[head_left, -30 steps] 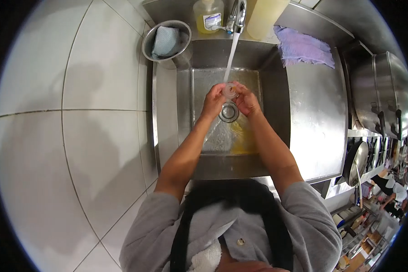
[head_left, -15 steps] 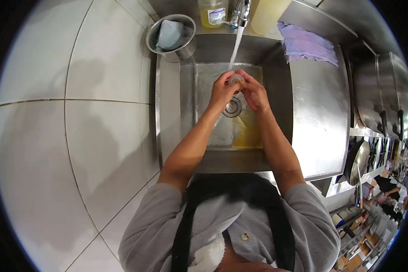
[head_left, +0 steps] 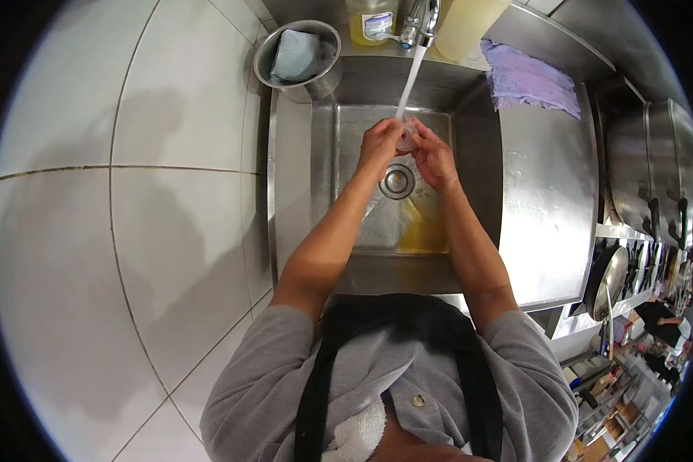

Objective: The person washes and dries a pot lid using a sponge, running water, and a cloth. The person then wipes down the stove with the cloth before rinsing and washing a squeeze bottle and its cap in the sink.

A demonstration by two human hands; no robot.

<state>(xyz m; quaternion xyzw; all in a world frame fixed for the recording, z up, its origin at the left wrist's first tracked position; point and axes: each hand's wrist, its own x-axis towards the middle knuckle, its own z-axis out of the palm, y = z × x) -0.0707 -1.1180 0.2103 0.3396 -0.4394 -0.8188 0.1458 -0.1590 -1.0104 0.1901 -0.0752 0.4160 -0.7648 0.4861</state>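
Both hands are over the steel sink (head_left: 354, 231), just below the running tap (head_left: 429, 31). My left hand (head_left: 379, 146) grips the left side of a small clear round container (head_left: 406, 137). Its right side is held by the fingers of my right hand (head_left: 434, 158). Water falls from the tap onto the container and fingertips. The sink drain (head_left: 396, 182) lies just below the hands, and yellow liquid (head_left: 423, 231) is spread on the basin floor toward its lower right.
A steel pot (head_left: 325, 79) with a blue-grey cloth (head_left: 295, 55) stands at the upper left. Behind the sink are a yellow soap bottle (head_left: 362, 31) and a yellowish container (head_left: 467, 27). A purple cloth (head_left: 531, 81) lies on the right counter (head_left: 543, 208). A person (head_left: 670, 323) is far right.
The clear container has tilted, so its round opening shows more, and the water now reaches it and the fingertips. The view has shifted slightly.
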